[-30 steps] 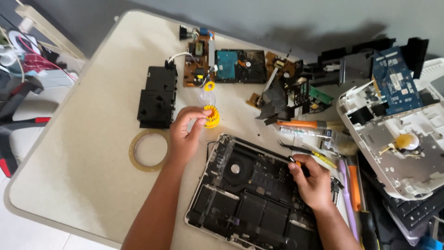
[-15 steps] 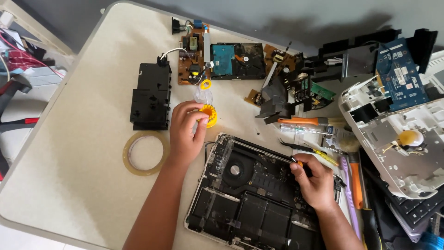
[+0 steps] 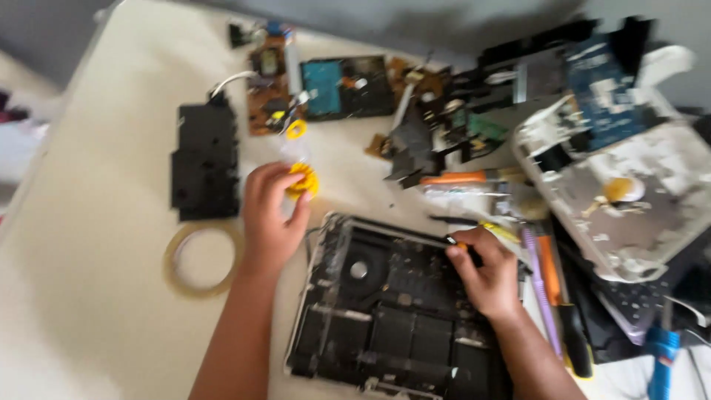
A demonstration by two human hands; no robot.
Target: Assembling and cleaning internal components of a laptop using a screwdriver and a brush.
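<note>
Head view: our left hand (image 3: 270,218) fingers pinch a light, rigid yellow gear (image 3: 304,181) by its rim; right hand (image 3: 485,270) grips a small tool over the fragile opened laptop (image 3: 385,311).

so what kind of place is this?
Probably an electronics repair or teardown bench, perhaps at home: an opened laptop with its black insides exposed, loose green and brown circuit boards, and a stripped white plastic device casing crowd a beige table.
</note>
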